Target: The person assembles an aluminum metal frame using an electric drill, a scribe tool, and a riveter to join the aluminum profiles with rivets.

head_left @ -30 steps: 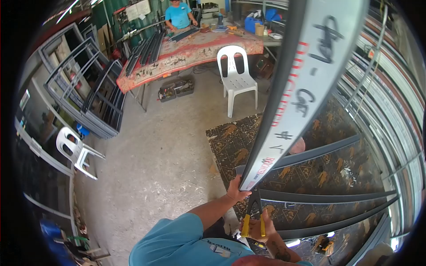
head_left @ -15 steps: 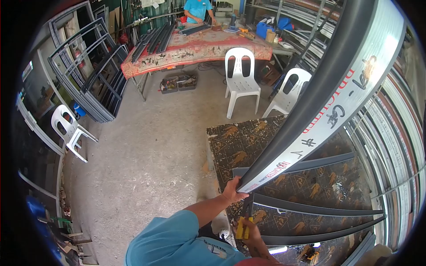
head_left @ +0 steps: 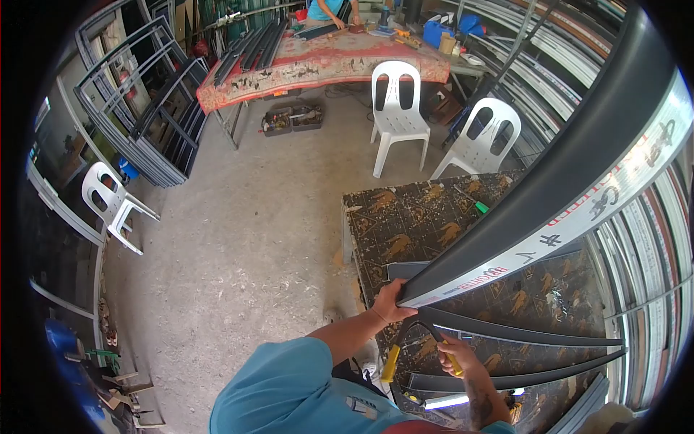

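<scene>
My left hand is closed around the near end of a long dark metal profile, which rises away to the upper right. White film with red print and handwritten marks covers one side of it. Below, my right hand grips one handle of a two-handled tool with yellow grips. Its handles are spread, with the second one free on the left. The dark head of the tool is up at the profile's end, just under my left hand, and its jaws are hidden there.
Beneath the profile is a dark-topped bench with more dark strips and a green-handled tool. White chairs stand beyond. A person works at the red-covered table. Frames lean at left; racked profiles line the right.
The yellow handles have gone from close together to wide apart. The profile's raised part has swung right and lower in view, with my left hand still on its end.
</scene>
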`<state>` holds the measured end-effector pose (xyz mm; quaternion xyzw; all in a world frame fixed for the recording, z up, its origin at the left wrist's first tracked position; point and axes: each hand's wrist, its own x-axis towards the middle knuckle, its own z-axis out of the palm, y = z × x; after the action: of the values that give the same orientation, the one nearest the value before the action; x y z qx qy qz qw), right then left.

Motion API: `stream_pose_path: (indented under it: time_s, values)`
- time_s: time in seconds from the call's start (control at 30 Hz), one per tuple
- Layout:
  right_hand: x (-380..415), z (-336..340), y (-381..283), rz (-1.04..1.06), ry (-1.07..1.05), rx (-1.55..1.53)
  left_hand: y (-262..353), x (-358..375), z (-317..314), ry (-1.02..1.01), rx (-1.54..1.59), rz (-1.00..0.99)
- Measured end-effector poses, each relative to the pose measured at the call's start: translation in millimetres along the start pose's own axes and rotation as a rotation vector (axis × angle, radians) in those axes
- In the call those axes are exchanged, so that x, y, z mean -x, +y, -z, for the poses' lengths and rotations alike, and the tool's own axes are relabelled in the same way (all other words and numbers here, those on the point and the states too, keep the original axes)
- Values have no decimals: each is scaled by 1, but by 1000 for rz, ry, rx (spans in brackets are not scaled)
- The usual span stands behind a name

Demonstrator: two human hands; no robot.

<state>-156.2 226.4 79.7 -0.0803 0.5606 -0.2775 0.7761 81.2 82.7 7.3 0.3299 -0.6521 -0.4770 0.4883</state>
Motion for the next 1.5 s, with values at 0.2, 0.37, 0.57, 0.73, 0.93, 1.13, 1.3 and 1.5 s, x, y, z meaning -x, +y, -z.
stream_pose_path:
  time_s: [0.2, 0.37, 0.57, 0.73, 0.93, 1.13, 1.3, 1.5]
  values:
    - [-26, -35, 59, 202, 128, -241, -15, 0, -6, 36, 22, -100]
    - [-10, -54, 57, -125, -313, -696, -5, -4, -3, 49, -25, -138]
    - [-20, -70, 72, -99, -412, -786, -8, -2, -7, 67, -4, -148]
    - [-43, -76, 83, -18, -202, -662, -5, -3, -3, 38, -10, -154]
    - [-54, -90, 92, 112, -100, -496, -10, -4, -8, 102, -53, -205]
    - [-36, -95, 84, 89, -28, -475, 5, -5, -5, 89, -67, -192]
    - [-26, -71, 70, 478, 156, -312, 2, -5, -4, 78, -79, -171]
    - [1, -19, 21, 161, -47, -83, -4, 0, -5, 52, -12, -86]
